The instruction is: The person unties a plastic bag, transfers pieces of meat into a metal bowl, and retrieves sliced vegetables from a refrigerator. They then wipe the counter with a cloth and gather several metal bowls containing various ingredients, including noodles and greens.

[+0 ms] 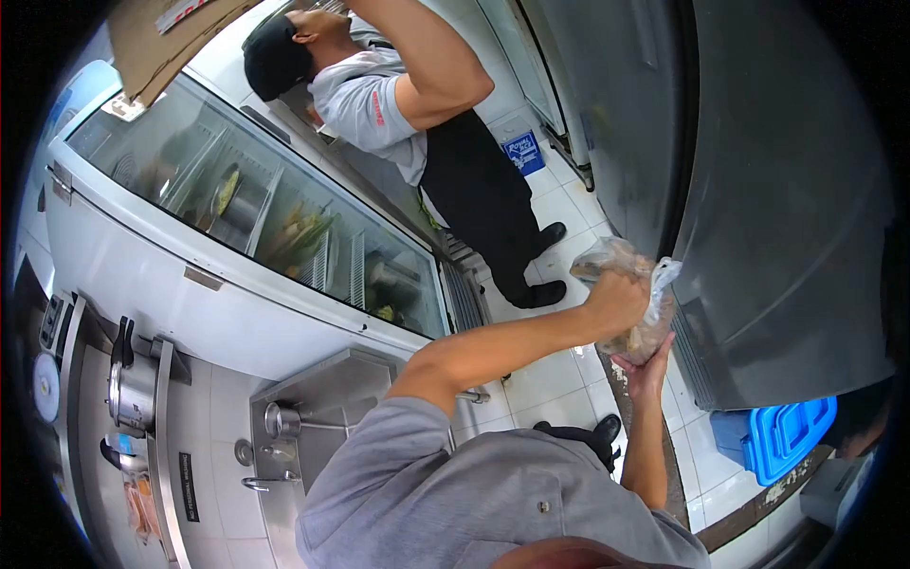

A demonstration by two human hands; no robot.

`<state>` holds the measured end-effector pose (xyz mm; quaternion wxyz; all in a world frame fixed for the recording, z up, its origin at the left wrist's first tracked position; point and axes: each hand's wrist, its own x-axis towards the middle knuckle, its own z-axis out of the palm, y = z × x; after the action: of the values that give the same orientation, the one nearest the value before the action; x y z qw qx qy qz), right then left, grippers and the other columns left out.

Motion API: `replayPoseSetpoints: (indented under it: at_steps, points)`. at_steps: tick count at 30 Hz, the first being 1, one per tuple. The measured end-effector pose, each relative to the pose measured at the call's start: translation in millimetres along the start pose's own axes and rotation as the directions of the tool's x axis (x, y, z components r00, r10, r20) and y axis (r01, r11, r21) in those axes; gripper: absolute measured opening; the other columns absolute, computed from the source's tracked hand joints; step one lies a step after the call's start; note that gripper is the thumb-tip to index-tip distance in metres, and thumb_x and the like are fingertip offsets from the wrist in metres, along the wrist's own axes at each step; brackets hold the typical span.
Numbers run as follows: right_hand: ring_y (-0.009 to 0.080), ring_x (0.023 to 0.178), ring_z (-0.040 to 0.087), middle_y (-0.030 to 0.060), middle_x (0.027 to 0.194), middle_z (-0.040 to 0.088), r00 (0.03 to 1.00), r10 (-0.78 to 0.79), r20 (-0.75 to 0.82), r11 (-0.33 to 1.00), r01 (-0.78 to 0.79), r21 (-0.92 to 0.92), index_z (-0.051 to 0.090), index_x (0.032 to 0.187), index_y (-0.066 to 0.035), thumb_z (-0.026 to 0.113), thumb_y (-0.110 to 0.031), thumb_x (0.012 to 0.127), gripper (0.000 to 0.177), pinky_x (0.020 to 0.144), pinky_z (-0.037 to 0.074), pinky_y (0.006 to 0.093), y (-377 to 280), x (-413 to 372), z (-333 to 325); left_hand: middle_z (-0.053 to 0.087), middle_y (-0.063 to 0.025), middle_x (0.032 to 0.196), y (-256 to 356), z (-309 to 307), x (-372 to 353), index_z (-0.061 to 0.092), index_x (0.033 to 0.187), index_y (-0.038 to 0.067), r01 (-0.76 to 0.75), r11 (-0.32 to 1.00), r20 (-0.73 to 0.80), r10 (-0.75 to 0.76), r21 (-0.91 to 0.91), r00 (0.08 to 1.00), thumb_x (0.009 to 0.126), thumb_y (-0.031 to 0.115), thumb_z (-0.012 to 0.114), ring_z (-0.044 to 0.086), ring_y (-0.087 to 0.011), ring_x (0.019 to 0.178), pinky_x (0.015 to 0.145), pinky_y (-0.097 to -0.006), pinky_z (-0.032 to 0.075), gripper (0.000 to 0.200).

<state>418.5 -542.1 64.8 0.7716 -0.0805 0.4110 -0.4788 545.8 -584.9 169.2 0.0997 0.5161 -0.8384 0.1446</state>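
My left hand (pixel 618 302) is closed on the upper part of a clear plastic bag (pixel 650 327) with brownish contents that I cannot make out. White knotted or bunched plastic shows at the bag's right side. Below, my right hand (pixel 648 372) supports the bag's underside with its palm turned up and its fingers against the plastic. The bag hangs over the tiled floor, near a large dark grey appliance (pixel 787 218).
A co-worker in a black apron (pixel 479 194) stands ahead, one arm raised. Left are a glass-topped cooler (pixel 190 275) holding food, a steel sink (pixel 327 379) and a shelf with a pot (pixel 133 391). A blue lidded bin (pixel 791 431) sits at right. Cardboard (pixel 175 43) shows upper left.
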Motion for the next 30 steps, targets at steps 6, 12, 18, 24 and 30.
replayPoseSetpoints:
  at_steps: [6, 12, 18, 24, 30]
  points:
    - [0.0164, 0.097, 0.060, 0.0086, 0.113, 0.060, 0.958, -0.264, 0.109, 0.879, 0.286, -0.383, 0.048, 0.125, -0.013, 0.054, -0.045, 0.092, 0.047, 0.054, 0.047, 0.0270, -55, 22, -18, 0.066, -0.0141, 0.069, -44, -1, -18, 0.064, 0.076, 0.002, -0.111, 0.994, 0.231, 0.106, 0.007, 0.967, 0.066, 0.017, 0.064, 0.067, -0.0273, 0.063, 0.056, -0.0384, 0.052, 0.018]
    - [0.0133, 0.094, 0.061, 0.0121, 0.113, 0.061, 0.800, -0.450, 0.397, 0.840, 0.530, -0.118, 0.053, 0.118, -0.006, 0.062, -0.014, 0.086, 0.034, 0.069, 0.046, 0.0218, -92, 67, 6, 0.068, -0.0159, 0.079, -32, -22, 3, 0.064, 0.079, 0.001, -0.032, 0.994, 0.332, 0.066, -0.108, 0.941, 0.070, 0.017, 0.061, 0.068, -0.0320, 0.070, 0.062, -0.0428, 0.053, 0.019]
    - [0.0201, 0.107, 0.058, 0.0136, 0.122, 0.057, 0.635, 0.087, 0.767, 0.969, 0.125, -0.214, 0.055, 0.119, -0.003, 0.058, -0.006, 0.088, 0.031, 0.089, 0.048, 0.0322, -77, 124, 48, 0.063, -0.0204, 0.104, -34, 12, 8, 0.064, 0.092, -0.001, -0.260, 0.909, 0.051, 0.292, -0.325, 0.955, 0.075, 0.014, 0.058, 0.064, -0.0331, 0.094, 0.084, -0.0434, 0.050, 0.024]
    - [0.0188, 0.101, 0.060, 0.0106, 0.118, 0.058, 0.728, 0.180, 0.661, 0.888, 0.169, -0.427, 0.050, 0.128, -0.008, 0.047, -0.026, 0.100, 0.033, 0.087, 0.050, 0.0333, -137, 109, -11, 0.060, -0.0250, 0.100, -37, 59, -30, 0.059, 0.096, -0.004, -0.023, 0.704, 0.111, 0.144, -0.710, 0.983, 0.078, 0.011, 0.052, 0.058, -0.0415, 0.096, 0.087, -0.0465, 0.046, 0.024]
    - [0.0158, 0.078, 0.061, 0.0117, 0.100, 0.063, 0.983, -0.067, 0.168, 0.860, 0.142, -0.489, 0.053, 0.113, -0.008, 0.050, -0.025, 0.096, 0.024, 0.066, 0.050, 0.0282, -91, 108, -155, 0.062, -0.0260, 0.085, -28, 67, -28, 0.058, 0.092, -0.006, 0.222, 0.701, 0.199, -0.117, -0.678, 0.973, 0.083, 0.011, 0.049, 0.059, -0.0466, 0.084, 0.076, -0.0492, 0.048, 0.021]
